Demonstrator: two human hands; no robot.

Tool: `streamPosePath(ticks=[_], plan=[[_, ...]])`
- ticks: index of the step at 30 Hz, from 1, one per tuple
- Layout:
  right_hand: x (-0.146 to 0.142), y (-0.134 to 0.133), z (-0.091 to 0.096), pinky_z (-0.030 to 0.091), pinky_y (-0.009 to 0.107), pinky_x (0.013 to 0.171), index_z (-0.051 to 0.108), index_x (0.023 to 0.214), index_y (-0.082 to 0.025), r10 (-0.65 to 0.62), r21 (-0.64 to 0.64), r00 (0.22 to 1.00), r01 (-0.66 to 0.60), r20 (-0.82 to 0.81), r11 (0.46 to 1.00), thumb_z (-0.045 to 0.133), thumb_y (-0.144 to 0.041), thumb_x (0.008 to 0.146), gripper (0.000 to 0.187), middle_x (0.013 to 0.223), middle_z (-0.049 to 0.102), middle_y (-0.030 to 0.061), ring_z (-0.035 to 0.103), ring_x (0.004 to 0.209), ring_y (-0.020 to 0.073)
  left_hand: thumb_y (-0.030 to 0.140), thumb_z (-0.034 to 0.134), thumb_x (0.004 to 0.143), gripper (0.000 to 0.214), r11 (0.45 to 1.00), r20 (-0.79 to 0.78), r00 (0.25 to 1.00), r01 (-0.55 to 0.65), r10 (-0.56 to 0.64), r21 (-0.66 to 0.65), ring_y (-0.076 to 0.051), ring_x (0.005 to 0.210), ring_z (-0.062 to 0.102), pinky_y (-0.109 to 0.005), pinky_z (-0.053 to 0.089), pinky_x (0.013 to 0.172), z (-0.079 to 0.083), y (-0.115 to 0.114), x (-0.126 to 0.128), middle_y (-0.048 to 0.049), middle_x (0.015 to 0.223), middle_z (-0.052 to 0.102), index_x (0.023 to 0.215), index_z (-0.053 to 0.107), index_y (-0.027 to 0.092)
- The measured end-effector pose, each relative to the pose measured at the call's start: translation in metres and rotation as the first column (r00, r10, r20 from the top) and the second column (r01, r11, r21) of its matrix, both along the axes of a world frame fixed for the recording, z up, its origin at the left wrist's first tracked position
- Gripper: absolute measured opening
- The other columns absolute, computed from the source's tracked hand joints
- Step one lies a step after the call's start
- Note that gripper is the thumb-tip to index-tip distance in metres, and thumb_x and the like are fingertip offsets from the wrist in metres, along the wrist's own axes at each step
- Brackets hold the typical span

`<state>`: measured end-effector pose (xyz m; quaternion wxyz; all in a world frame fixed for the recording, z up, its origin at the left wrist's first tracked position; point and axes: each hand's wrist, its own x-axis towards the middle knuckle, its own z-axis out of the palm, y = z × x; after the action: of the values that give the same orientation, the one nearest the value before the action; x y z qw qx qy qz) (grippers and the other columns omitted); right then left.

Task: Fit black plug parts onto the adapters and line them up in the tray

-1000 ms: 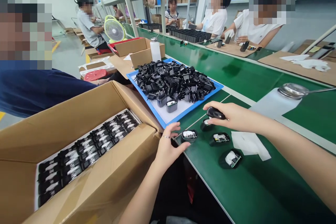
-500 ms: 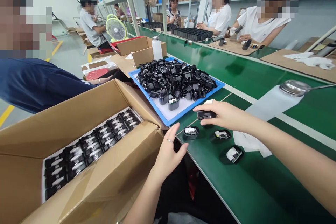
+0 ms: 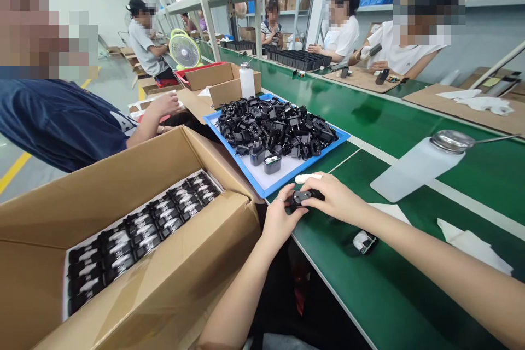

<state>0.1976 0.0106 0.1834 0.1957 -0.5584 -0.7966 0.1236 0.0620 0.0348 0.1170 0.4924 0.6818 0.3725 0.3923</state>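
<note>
In the head view, my two hands are together at the near edge of the green bench (image 3: 435, 290), both clamped on one small black part (image 3: 302, 197). My left hand (image 3: 281, 224) pinches it from the left with thumb and fingers, a ring showing on one finger. My right hand (image 3: 334, 195) grips it from the right, with a white cover (image 3: 308, 178) on one finger. Two small bright spots show on the part's upper face; what sits beneath it my fingers hide, so I cannot tell.

Near my right forearm, on its near side, I have a black casing (image 3: 364, 241) on the bench, its open top showing a white mass inside. A white sheet (image 3: 391, 211) lies partly under that forearm, and a crumpled paper (image 3: 473, 245) lies farther right. Beyond the forearm I see a pale bottle (image 3: 414, 172) with a metal top (image 3: 453, 141).

Just past my hands is a blue-rimmed tray (image 3: 246, 171) heaped with black pieces (image 3: 276, 126). At its near corner, two casings (image 3: 272, 163) stand side by side; the right one shows white and green inside. To my left, an open cardboard box (image 3: 200, 251) holds rows of black units with white bits (image 3: 141, 235). A co-worker in a navy top (image 3: 77, 126) sits beyond the box, one hand raised. Across the bench, other people (image 3: 342, 41) work near a block of black trays (image 3: 299, 59).
</note>
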Motion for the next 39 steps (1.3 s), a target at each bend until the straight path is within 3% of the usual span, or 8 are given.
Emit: streamPosePath(ticks=[4,8,17,21,25,33,39], plan=[[-0.001,-0.002,-0.007,0.031,0.031,0.074,0.047,0.074,-0.020,-0.044,0.004,0.998,0.044,-0.034,0.999,0.051,-0.021,0.073,0.004,0.084,0.055,0.0001,0.047,0.081,0.0164,0.015,0.060,0.060,0.042,1.000,-0.003,1.000,-0.010,0.010,0.014,-0.013,0.086,0.053,-0.027,0.044,0.076,0.002,-0.001,0.000,-0.0005,0.093,0.057,0.099,0.045,0.019],[-0.003,-0.003,-0.007,0.031,0.033,0.073,0.043,0.072,-0.018,-0.017,-0.016,0.998,0.018,0.060,1.000,0.049,-0.020,0.074,0.007,0.083,0.054,0.0006,0.048,0.079,0.0167,0.014,0.062,0.058,0.045,1.000,0.035,0.999,0.003,-0.002,-0.021,-0.013,0.089,0.052,-0.027,0.044,0.078,0.000,-0.001,0.000,-0.0009,0.094,0.057,0.099,0.044,0.019],[0.006,-0.001,-0.002,0.020,0.047,0.086,0.043,0.082,-0.019,0.016,-0.091,0.989,-0.003,0.144,0.996,0.044,-0.022,0.076,0.007,0.084,0.055,0.0013,0.049,0.085,0.0173,0.017,0.060,0.061,0.040,1.000,0.000,1.000,0.008,-0.008,0.022,-0.013,0.092,0.051,-0.027,0.044,0.078,-0.002,0.000,-0.001,-0.0013,0.097,0.056,0.098,0.045,0.019],[0.006,0.001,0.000,0.017,0.053,0.086,0.044,0.098,-0.019,0.015,-0.129,0.977,0.013,0.215,0.992,0.049,-0.027,0.073,0.027,0.102,0.051,0.0071,0.042,0.100,0.0224,0.019,0.059,0.062,0.040,0.999,-0.021,1.000,0.012,-0.011,0.035,-0.013,0.094,0.050,-0.027,0.044,0.078,-0.001,0.000,-0.002,-0.0018,0.098,0.055,0.099,0.044,0.019],[0.004,0.007,0.007,0.014,0.058,0.084,0.053,0.087,-0.019,0.064,-0.204,0.957,-0.006,0.281,0.979,0.052,-0.032,0.071,0.021,0.096,0.055,0.0064,0.035,0.106,0.0265,0.020,0.059,0.062,0.040,0.999,-0.082,0.997,0.002,0.001,0.034,-0.014,0.094,0.050,-0.026,0.044,0.078,0.002,0.000,-0.003,-0.0013,0.097,0.056,0.100,0.044,0.019],[0.000,0.005,0.013,0.017,0.052,0.086,0.053,0.088,-0.016,0.046,-0.198,0.940,0.023,0.339,0.980,0.055,-0.025,0.071,0.020,0.078,0.059,0.0049,0.052,0.079,0.0201,0.019,0.063,0.057,0.043,1.000,-0.188,0.982,-0.010,0.008,-0.009,-0.014,0.084,0.055,-0.027,0.044,0.077,0.009,0.003,-0.005,-0.0004,0.091,0.059,0.097,0.046,0.019],[-0.004,0.009,0.017,0.020,0.049,0.085,0.056,0.086,-0.015,0.053,-0.214,0.900,0.045,0.433,0.976,0.056,-0.026,0.070,0.019,0.077,0.059,0.0070,0.052,0.079,0.0213,0.021,0.061,0.060,0.045,0.998,-0.232,0.973,0.017,-0.004,0.054,-0.015,0.090,0.052,-0.027,0.043,0.077,0.009,0.002,-0.006,-0.0018,0.095,0.057,0.102,0.044,0.018]])
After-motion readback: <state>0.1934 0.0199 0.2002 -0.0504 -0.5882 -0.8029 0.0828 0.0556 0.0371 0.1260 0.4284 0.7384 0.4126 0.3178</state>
